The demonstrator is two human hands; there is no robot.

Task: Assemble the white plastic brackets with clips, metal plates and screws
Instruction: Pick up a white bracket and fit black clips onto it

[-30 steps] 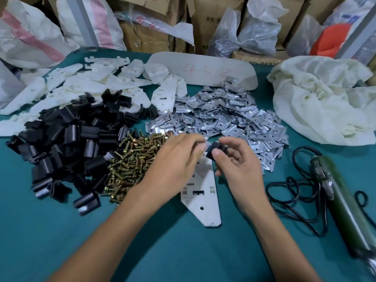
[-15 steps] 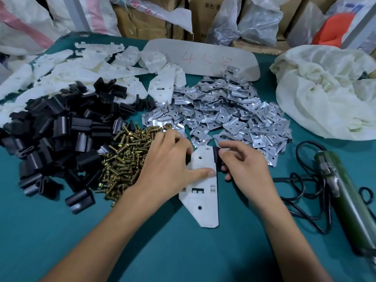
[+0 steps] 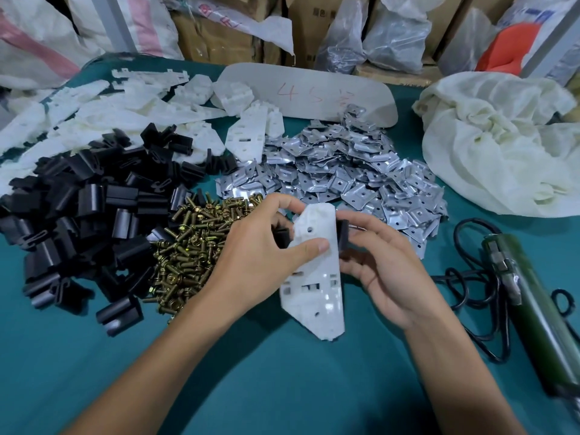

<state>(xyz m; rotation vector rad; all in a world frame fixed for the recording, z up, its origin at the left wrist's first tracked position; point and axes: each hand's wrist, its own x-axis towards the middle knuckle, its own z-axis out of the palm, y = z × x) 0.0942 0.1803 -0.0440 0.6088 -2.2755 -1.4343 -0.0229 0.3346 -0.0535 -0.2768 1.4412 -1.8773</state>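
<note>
A white plastic bracket (image 3: 317,277) is tilted up off the teal table, narrow end away from me. My left hand (image 3: 260,255) grips its upper left side, thumb pressed on its face, with a black clip (image 3: 281,237) partly hidden under the fingers. My right hand (image 3: 386,265) holds the bracket's right edge, where another black clip (image 3: 342,233) sits against it. Piles lie behind: black clips (image 3: 88,215), brass screws (image 3: 191,246), metal plates (image 3: 345,171) and white brackets (image 3: 110,120).
A green electric screwdriver (image 3: 533,299) with a coiled black cord (image 3: 470,277) lies at the right. A white cloth bag (image 3: 502,146) sits at the back right, a white board (image 3: 314,95) with red writing at the back. Cardboard boxes and sacks stand behind the table.
The bracket lay flat on the table; now both hands have lifted and tilted it. The black clip in my right hand has gone onto the bracket's right edge.
</note>
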